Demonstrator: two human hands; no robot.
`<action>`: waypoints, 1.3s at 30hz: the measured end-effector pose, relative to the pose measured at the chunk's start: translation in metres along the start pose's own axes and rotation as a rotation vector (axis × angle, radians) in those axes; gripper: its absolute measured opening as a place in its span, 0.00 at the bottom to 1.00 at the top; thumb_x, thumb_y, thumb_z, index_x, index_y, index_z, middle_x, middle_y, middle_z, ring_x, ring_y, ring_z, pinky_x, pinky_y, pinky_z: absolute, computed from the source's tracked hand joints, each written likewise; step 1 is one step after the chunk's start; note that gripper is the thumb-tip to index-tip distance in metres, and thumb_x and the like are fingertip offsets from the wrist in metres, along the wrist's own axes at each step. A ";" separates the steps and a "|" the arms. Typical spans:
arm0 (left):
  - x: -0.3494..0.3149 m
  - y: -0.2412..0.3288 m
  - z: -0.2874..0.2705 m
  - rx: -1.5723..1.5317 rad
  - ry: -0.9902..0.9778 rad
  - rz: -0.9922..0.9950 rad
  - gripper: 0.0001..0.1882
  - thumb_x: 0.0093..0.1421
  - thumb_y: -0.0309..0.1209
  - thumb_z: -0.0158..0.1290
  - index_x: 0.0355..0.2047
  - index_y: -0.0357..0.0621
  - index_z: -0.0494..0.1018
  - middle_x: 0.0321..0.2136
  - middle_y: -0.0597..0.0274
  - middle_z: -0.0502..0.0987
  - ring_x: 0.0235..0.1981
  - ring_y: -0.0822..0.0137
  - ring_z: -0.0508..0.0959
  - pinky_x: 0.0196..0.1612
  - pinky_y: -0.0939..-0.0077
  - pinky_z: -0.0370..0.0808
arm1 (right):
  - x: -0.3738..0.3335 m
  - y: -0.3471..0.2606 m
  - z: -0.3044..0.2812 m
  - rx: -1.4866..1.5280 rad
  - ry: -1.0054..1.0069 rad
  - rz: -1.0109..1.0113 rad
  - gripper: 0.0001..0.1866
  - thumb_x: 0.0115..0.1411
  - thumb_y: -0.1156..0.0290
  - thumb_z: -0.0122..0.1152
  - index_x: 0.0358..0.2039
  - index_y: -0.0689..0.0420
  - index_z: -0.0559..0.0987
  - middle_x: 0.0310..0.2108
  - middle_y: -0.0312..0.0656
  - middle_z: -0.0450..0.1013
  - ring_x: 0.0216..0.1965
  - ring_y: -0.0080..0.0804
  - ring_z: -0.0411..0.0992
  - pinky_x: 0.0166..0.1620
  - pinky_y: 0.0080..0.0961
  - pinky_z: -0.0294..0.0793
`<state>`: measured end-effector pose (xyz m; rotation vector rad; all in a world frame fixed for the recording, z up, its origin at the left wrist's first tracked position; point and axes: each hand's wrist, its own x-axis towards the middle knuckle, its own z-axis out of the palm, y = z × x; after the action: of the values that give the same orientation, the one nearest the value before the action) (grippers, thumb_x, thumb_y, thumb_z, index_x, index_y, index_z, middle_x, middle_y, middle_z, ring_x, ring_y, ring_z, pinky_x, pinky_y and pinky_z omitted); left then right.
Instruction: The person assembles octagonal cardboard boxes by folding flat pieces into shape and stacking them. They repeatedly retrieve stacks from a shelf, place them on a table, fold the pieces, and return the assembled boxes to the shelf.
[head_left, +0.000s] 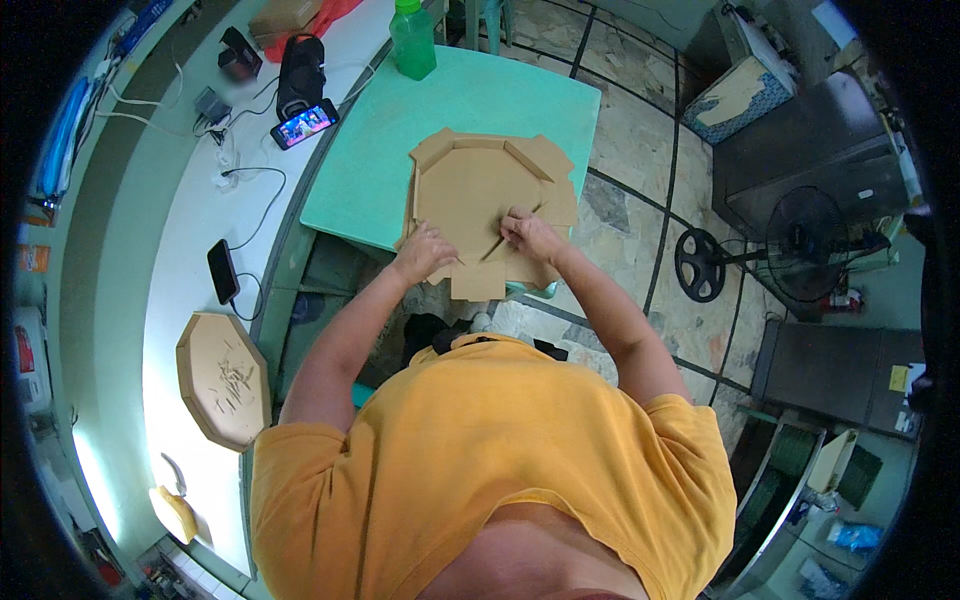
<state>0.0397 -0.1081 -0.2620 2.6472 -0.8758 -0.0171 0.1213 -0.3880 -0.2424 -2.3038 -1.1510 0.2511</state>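
Observation:
A brown octagonal cardboard box [470,190] lies on the green table, its far walls folded up and its near flaps spread flat. My left hand [424,252] is at the box's near left edge, fingers bent over the cardboard; a tiny pale sliver shows by the thumb. Over the near right part of the box, my right hand [530,237] pinches a thin dark stick [491,249], which slants past the fingers on both sides. What kind of stick it is, I cannot tell. One square flap [478,283] juts out over the table's near edge.
The green table [365,170] bears a green bottle [413,40] at its far edge. Left of it, a white counter [180,290] holds a lit phone [305,124], a dark phone [222,272], cables and an octagonal cardboard tray [205,410] with small brown pieces. A black fan [805,243] stands right.

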 end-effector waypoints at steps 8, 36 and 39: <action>0.000 0.015 0.008 -0.113 0.150 -0.178 0.08 0.58 0.38 0.55 0.31 0.48 0.77 0.34 0.62 0.79 0.47 0.54 0.74 0.62 0.47 0.57 | -0.025 -0.010 0.018 -0.315 0.065 -0.185 0.19 0.50 0.73 0.55 0.44 0.60 0.77 0.51 0.49 0.70 0.58 0.48 0.65 0.61 0.37 0.65; 0.004 0.013 0.029 -0.266 0.228 -0.510 0.14 0.62 0.41 0.50 0.37 0.42 0.76 0.34 0.56 0.79 0.43 0.56 0.76 0.66 0.43 0.42 | -0.009 -0.021 0.034 -0.018 0.249 0.190 0.11 0.59 0.63 0.58 0.29 0.58 0.76 0.34 0.50 0.73 0.37 0.50 0.70 0.47 0.43 0.67; 0.005 0.015 0.038 -0.252 0.439 -0.401 0.15 0.60 0.42 0.52 0.41 0.46 0.76 0.34 0.57 0.79 0.45 0.60 0.75 0.67 0.46 0.43 | -0.005 -0.024 0.032 0.115 0.268 0.305 0.09 0.57 0.64 0.61 0.34 0.55 0.78 0.34 0.49 0.73 0.38 0.49 0.71 0.43 0.42 0.69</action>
<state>0.0303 -0.1350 -0.2924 2.4031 -0.1826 0.3192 0.0896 -0.3676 -0.2566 -2.3187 -0.6366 0.1115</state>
